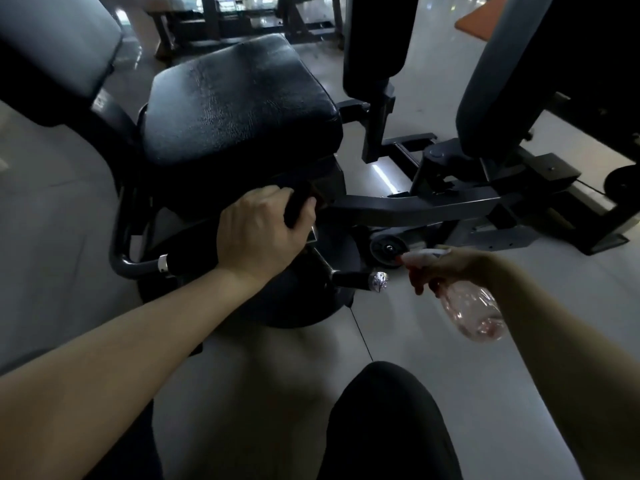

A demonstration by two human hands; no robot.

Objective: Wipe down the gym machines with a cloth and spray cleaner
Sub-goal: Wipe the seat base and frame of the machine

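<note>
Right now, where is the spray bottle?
In the head view, the spray bottle is low on the right, held in the right hand, above the pale floor beside the machine's seat.

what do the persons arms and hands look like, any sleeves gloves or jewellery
Both arms are bare from the frame edge to the wrist, with no sleeves in view. The left hand and right hand wear no gloves; no watch, bracelet or ring shows, though dim light and blur hide fine detail on the right hand.
</note>
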